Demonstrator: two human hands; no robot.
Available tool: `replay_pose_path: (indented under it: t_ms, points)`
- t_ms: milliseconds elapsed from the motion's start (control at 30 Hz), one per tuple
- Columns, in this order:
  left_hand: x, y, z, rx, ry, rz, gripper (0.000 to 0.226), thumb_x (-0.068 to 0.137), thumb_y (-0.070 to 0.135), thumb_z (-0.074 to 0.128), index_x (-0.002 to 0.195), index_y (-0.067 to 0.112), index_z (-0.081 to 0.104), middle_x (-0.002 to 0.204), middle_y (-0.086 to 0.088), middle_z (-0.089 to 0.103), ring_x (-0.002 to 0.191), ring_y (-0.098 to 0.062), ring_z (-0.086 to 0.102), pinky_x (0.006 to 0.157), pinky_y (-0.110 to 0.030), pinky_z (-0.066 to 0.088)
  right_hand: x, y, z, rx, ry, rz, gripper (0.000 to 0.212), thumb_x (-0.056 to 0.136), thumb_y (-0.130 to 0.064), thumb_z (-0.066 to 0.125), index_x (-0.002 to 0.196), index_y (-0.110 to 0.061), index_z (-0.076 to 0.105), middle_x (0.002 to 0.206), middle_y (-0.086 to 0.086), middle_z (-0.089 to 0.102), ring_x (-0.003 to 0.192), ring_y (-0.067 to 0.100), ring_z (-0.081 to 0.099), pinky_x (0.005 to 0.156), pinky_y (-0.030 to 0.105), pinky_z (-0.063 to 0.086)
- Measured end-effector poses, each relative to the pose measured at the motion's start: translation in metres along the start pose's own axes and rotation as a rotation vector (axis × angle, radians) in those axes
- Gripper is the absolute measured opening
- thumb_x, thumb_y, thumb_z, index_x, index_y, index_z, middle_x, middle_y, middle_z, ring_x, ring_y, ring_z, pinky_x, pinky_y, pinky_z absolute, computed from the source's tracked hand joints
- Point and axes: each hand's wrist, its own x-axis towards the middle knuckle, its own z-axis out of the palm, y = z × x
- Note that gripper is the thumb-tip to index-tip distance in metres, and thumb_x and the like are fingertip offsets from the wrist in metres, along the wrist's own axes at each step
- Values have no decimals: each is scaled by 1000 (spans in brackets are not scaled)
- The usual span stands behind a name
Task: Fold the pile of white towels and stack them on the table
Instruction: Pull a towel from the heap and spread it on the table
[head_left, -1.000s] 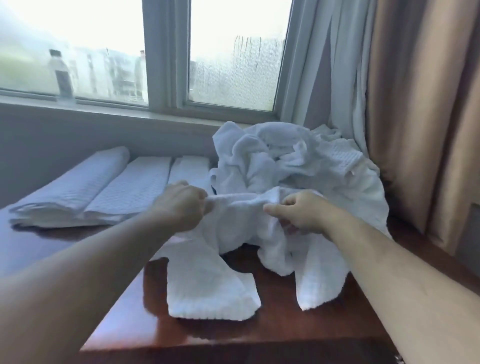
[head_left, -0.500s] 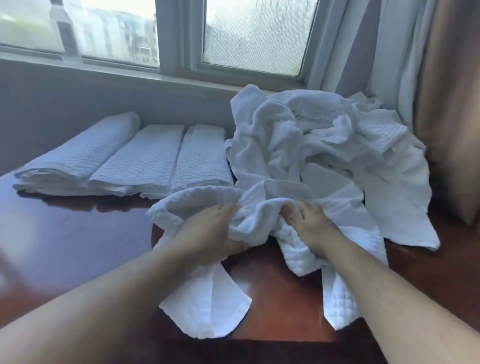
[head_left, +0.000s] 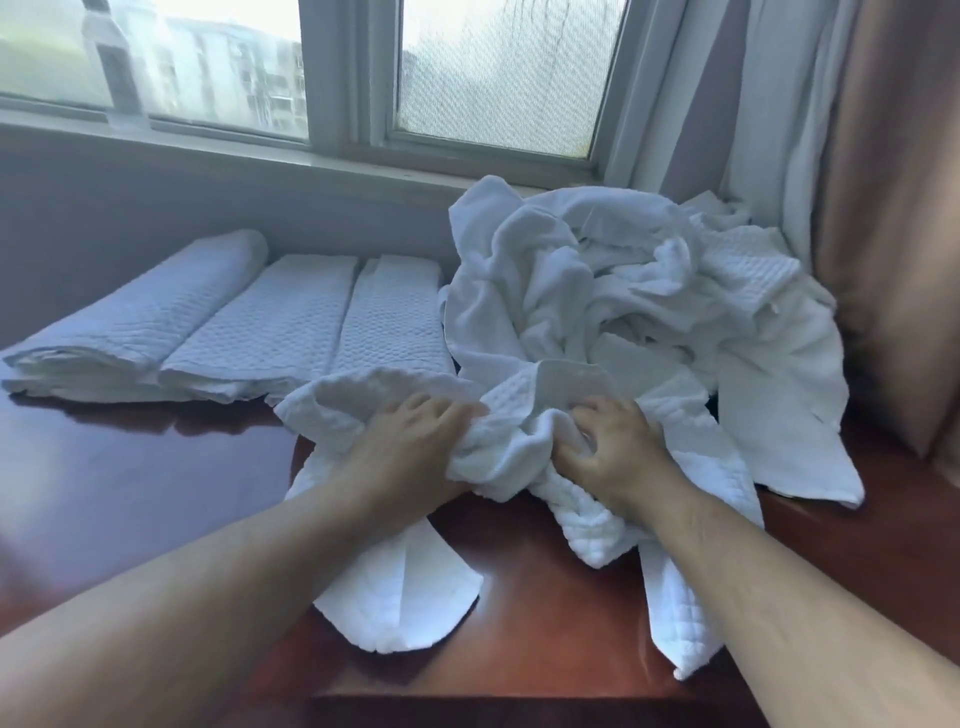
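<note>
Three folded towels (head_left: 291, 332) lay side by side along the worktop's (head_left: 130, 483) far left edge, so plenty remained: the pile (head_left: 623, 291) sat heaped at the far right. Both hands, left (head_left: 410, 452) and right (head_left: 613, 457), clutched one bunched towel (head_left: 514, 447) near the front edge. No containers showed.

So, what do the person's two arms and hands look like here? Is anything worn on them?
Both forearms are bare up to the frame edge: no sleeve shows. The left hand and the right hand wear no glove, and no ring, watch or bracelet is visible on either.
</note>
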Motion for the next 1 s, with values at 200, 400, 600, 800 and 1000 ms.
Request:
replay_pose_path:
  t_ms: [200,400,600,800,1000]
  points:
    - [-22,-4,-38,187,174,250,76,61,20,91,132,19,63,103,-2,64,93,-28,62,85,-43,52,-5,-4,-60,318,-266,97,68,73,-67,74,131,-40,51,121,-10,64,109,6,60,81,24,48]
    - [-38,-8,-63,126,286,331,77,61,8,83,134,17,60,104,-2,62,93,-25,53,83,-41,52,-2,-40,-72,-65,-441,-122,80,50,-65,90,120,-39,60,128,-9,62,121,17,57,103,47,49]
    - [-54,-22,-54,168,-78,83,95,73,51,79,153,33,30,135,5,49,128,-20,46,103,-38,43,-26,-67,-24,7,-518,-158,41,51,-63,80,81,-38,67,77,-18,71,76,2,67,72,28,58]
    - [-63,-26,-55,-113,-488,-138,117,41,84,69,142,40,31,132,16,50,128,-12,44,108,-33,38,-29,-67,-31,-77,-537,-50,49,40,-73,77,72,-36,71,71,-17,71,73,5,67,70,26,56]
    - [-70,-8,-64,6,-302,-167,61,66,63,77,108,32,46,100,17,56,97,-14,58,81,-35,49,-39,-80,-42,-245,-408,-60,43,57,-69,70,71,-29,61,70,-10,66,70,10,63,58,30,49]
